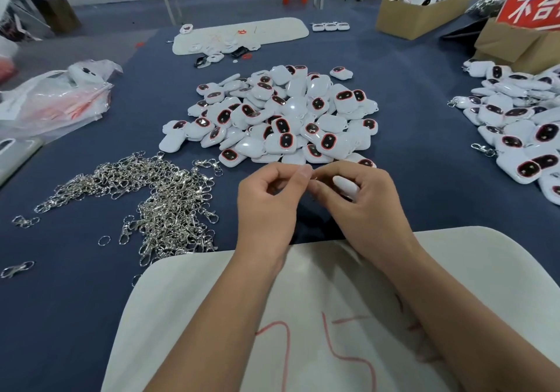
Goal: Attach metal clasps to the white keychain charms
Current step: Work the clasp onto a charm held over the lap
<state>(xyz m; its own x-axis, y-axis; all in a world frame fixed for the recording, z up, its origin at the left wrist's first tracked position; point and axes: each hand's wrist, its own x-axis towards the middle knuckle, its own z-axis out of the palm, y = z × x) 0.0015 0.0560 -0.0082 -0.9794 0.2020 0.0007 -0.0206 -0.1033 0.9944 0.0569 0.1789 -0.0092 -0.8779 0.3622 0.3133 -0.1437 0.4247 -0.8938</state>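
A heap of white charms [281,119] with dark red-rimmed windows lies mid-table. Silver metal clasps [157,197] sprawl in a pile to its left. My right hand [360,203] grips one white charm [347,187], most of it hidden in the palm. My left hand [266,206] has its fingers curled, and its fingertips meet the right hand's at a small metal ring [313,179]. The ring is barely visible between the fingers.
A white board [485,270] with red marks lies under my forearms. More charms with clasps [521,125] are piled at the right. Plastic bags [54,100] sit at the left, cardboard boxes [421,15] at the back right, another white board [242,34] beyond the heap.
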